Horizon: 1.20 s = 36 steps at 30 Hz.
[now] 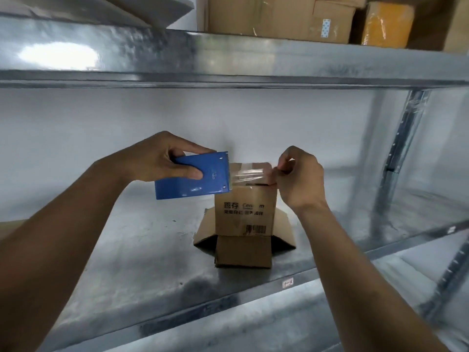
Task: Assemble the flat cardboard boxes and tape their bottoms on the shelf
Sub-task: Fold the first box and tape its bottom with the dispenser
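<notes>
While the left hand [162, 161] grips the blue tape dispenser [193, 176] and the right hand [297, 176] pinches the free end of the clear tape [250, 174], the strip stretches taut over the box's upturned bottom, apparently ready to seal the closed flaps. That cardboard box [245, 212] stands inverted near the shelf [127, 250]'s front edge, its open flaps splayed beneath. More boxes [279, 16] sit on the shelf above.
</notes>
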Available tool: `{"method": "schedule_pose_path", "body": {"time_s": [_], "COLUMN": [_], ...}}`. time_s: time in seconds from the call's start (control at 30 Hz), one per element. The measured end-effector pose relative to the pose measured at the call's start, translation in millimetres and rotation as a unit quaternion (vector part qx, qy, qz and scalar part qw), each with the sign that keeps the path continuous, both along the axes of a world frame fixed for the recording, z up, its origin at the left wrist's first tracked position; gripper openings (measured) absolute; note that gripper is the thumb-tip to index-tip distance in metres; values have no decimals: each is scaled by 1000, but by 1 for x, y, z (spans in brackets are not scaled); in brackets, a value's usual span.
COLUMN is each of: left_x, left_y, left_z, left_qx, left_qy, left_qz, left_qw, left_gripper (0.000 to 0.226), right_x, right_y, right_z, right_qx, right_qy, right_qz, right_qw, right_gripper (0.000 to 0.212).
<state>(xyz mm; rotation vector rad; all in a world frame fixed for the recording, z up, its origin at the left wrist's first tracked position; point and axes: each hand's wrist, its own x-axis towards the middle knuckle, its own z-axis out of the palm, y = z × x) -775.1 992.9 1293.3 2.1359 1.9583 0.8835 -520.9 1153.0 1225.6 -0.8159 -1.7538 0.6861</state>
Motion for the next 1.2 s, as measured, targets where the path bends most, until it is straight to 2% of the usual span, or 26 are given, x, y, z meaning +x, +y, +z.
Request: {"method": "schedule_pose_path", "body": {"time_s": [0.07,0.2,0.33,0.47,0.67,0.83,1.03,1.2], "left_x": [-9,-22,-31,-30,-26,-28,-24,-23], "left_y": [0,0,3,6,12,14,16,19], "left_z": [0,3,6,7,-1,-8,-12,-16], "left_qx": [-4,-8,-9,-21,-54,-64,-58,-60], "left_qy": [-3,-39,-41,-30,-9,-17,-9,-4], "left_qz": [-14,-50,-65,-53,-24,-1,14,22], "left_qw": [1000,998,997,998,998,998,998,998], "left_gripper": [54,48,57,48,59,57,53,53], "right_x": [11,25,26,23,24,23,23,21], "right_y": [1,-2,-2,3,14,24,37,53], "right_z": [-3,-5,0,-1,-14,-24,-45,-65], "right_qx": [-22,-48,-77,-79,-82,-98,-192,-204], "right_qy": [33,37,42,12,-5,12,95,61], "right_qz": [-16,-20,10,14,25,56,158,147], "right_qw": [999,998,996,997,996,994,964,966], "right_gripper": [42,34,27,23,23,22,27,44]}}
